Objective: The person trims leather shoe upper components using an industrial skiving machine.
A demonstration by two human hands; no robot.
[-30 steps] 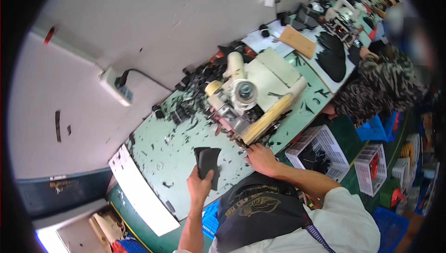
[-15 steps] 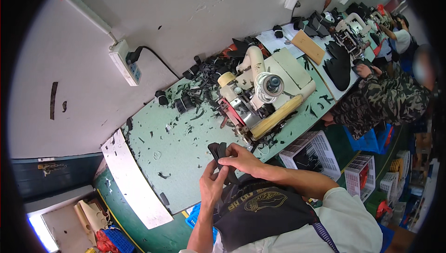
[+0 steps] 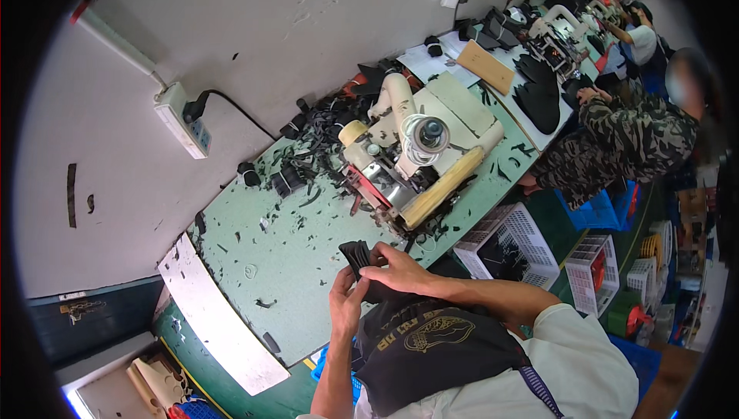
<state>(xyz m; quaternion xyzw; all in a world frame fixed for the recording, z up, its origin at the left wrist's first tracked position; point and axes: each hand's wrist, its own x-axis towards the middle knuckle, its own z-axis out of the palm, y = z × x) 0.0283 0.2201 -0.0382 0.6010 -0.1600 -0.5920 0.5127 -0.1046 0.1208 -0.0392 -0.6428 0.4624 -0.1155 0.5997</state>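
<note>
Black pieces [image 3: 355, 255] | left hand [image 3: 346, 302]: pinching their left side | right hand [image 3: 402, 271]: pinching their right side

From far away, I could not count the black pieces [image 3: 355, 254], because the left hand [image 3: 346, 300] and the right hand [image 3: 398, 269] hid parts of them. The co-worker's head [image 3: 686, 84] looked blurry. The dark bits [image 3: 504, 257] in the white crate [image 3: 537, 239] were too small to tell. The bottom edge cut off the white shirt [image 3: 585, 365].
</note>
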